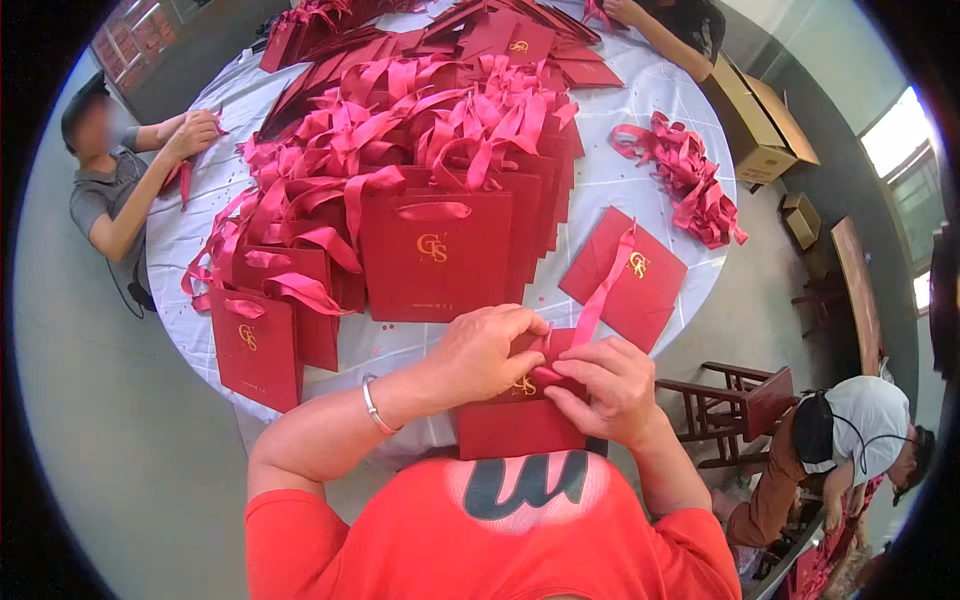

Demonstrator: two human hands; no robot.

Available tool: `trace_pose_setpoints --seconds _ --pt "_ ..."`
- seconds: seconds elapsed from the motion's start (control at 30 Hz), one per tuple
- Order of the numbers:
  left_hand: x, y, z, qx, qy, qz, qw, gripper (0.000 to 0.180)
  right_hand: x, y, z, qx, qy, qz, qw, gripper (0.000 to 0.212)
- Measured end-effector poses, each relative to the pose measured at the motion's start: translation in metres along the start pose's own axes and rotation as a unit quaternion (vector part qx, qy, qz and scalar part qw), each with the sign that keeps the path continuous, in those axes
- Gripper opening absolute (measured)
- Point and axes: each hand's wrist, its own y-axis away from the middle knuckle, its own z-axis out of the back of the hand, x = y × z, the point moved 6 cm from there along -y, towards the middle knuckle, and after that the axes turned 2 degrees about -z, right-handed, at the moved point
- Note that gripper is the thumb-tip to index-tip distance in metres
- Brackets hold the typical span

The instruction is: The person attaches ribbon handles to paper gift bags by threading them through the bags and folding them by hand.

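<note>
A dark red paper gift bag (520,432) with gold print lies at the table's near edge, right in front of me. My left hand (488,352), with a silver bangle at the wrist, is closed at the bag's top edge, thumb and fingers pinching the ribbon there. Beside it my right hand (612,388) pinches the same pink ribbon (597,305) between thumb and fingers. One length of that ribbon runs up from my hands across a second red bag (650,275) lying flat. The fingers partly cover the ribbon's passage through the bag.
Rows of red bags (437,270) with ribbon handles stand ahead. A pile of loose pink ribbons (690,185) lies at the right. Co-workers sit at the left and far side of the round table (385,345). Cardboard boxes (755,125) and a wooden stool (755,405) stand to the right.
</note>
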Motion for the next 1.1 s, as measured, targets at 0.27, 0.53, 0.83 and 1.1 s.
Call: trace_pose_setpoints --seconds 0.27,0.53,0.83,1.1 --pt "0.002 -0.001 -0.002 -0.05 0.027 0.028 0.998 0.036 -0.014 -0.011 -0.007 -0.028 0.043 -0.148 0.988 0.017" --pt "0.001 0.001 -0.004 -0.053 -0.027 0.018 0.998 0.047 -0.024 -0.028 -0.017 0.099 0.013 -0.322 0.941 0.022" --pt "-0.007 0.002 0.0 -0.084 -0.026 -0.022 0.996 0.042 -0.036 -0.02 -0.016 0.046 -0.135 -0.358 0.923 0.015" --pt "-0.008 -0.001 0.002 -0.056 -0.026 0.002 0.998 0.028 -0.052 0.003 0.046 -0.174 -0.396 -0.273 0.859 0.012"
